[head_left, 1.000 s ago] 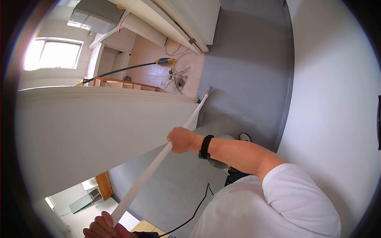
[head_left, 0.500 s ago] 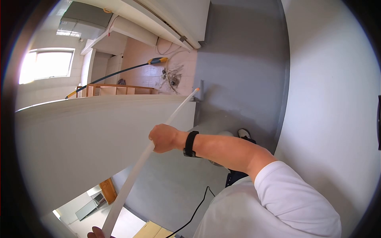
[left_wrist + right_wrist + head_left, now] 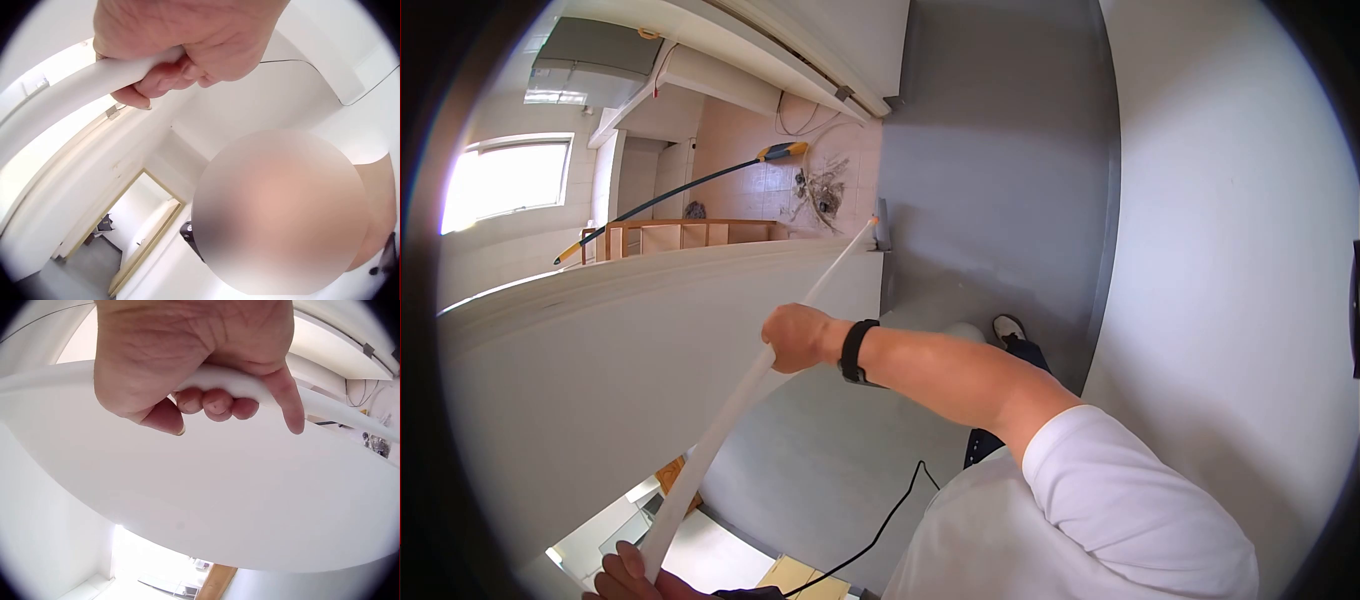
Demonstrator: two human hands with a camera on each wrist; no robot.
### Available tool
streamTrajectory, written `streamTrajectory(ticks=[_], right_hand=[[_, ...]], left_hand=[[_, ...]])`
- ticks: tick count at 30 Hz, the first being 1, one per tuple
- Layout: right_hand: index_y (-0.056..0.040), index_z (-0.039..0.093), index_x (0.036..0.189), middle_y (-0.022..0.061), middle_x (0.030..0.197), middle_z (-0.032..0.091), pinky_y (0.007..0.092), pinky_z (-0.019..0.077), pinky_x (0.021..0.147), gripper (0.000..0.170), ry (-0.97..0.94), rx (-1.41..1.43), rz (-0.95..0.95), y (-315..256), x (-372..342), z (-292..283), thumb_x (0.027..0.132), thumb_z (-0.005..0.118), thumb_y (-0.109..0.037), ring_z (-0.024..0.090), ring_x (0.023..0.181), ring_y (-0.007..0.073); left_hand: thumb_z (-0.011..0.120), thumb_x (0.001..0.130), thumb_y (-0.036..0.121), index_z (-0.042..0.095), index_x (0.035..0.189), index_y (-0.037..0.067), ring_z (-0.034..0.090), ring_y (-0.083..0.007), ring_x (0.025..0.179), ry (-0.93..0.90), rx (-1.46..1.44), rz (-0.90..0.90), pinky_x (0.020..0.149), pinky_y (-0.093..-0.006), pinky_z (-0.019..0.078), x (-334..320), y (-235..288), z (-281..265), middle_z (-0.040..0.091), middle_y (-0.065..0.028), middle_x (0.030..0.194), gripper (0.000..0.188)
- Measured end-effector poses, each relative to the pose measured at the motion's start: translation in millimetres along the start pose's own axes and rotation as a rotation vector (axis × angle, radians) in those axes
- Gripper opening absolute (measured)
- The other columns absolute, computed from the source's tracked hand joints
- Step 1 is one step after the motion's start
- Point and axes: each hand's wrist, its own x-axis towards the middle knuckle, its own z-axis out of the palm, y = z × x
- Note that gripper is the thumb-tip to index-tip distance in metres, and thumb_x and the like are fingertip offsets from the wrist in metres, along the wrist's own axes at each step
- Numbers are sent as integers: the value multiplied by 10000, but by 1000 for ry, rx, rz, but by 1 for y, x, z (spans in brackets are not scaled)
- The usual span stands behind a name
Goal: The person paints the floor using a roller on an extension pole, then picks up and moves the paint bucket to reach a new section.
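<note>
A long white pole [image 3: 723, 423] runs slantwise across the head view. At its far end, past a small orange part, a narrow grey bar-shaped head [image 3: 884, 224] sits on the grey floor beside the wall's end. My right hand [image 3: 798, 338], with a black band at the wrist, grips the pole around its middle. In the right wrist view several of its fingers [image 3: 217, 403] curl under the pole, while one points along it. Lower left, my left hand [image 3: 635, 575] holds the near end; its curled fingers [image 3: 165, 78] show in the left wrist view.
A white wall [image 3: 640, 370] stands along the pole. Beyond it, a doorway room has a debris pile [image 3: 825, 190], a long dark tool with a yellow end [image 3: 783, 151] and a wooden frame [image 3: 700, 233]. A black cable [image 3: 890, 520] hangs near the body. Another wall [image 3: 1230, 200] rises right.
The pole's grey head has moved left across the floor, up to the wall's end. Both hands keep hold of the pole, and the whole view has shifted.
</note>
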Motion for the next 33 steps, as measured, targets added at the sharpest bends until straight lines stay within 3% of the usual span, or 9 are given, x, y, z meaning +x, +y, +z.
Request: streamTrajectory(ticks=[5,7,9,17,23,26,33], right_hand=[[3,638,640,229,666,614,430,521,633,138,37,-10,35,6,-26,-14,633,631,-135,622,670,403],[-1,618,609,228,648,602,432,511,619,142,153,59,72,8,-36,-18,642,629,-140,613,650,399],[-8,663,665,238,703,627,442,511,664,181,109,77,114,7,-37,-27,689,605,-177,622,701,407],[13,563,568,236,611,563,445,482,579,153,321,147,-38,1,-23,-45,634,609,-117,566,598,422],[10,573,579,238,625,570,446,486,591,155,320,140,-54,15,-19,-41,636,609,-129,572,614,423],[5,597,594,239,646,587,439,496,605,164,297,129,-3,34,-24,-42,651,615,-148,586,632,417],[4,612,604,233,653,598,438,505,620,181,205,130,90,33,-61,-75,668,622,-166,596,643,412]], left_hand=[[320,1048,381,374,675,154,285,-143,598,-100,-35,-29,723,-380,327,14,0,7,273,17,602,439],[338,1039,413,396,688,149,288,-140,593,-188,-27,-52,720,-376,326,19,-2,19,295,18,604,443],[354,1033,425,398,685,147,287,-140,587,-190,-13,-39,719,-371,326,20,-3,34,301,18,601,447],[395,1020,437,403,674,146,296,-139,587,-250,53,16,717,-367,331,25,4,65,309,18,596,452],[398,1023,414,377,657,145,296,-143,605,-289,20,-26,759,-392,347,27,-7,62,302,18,608,455],[383,1033,389,364,669,139,269,-145,620,-199,-85,-87,790,-405,354,31,-24,55,255,17,623,442],[401,1025,408,376,680,139,271,-145,623,-257,-70,-80,765,-393,342,28,-26,91,257,18,626,438]])
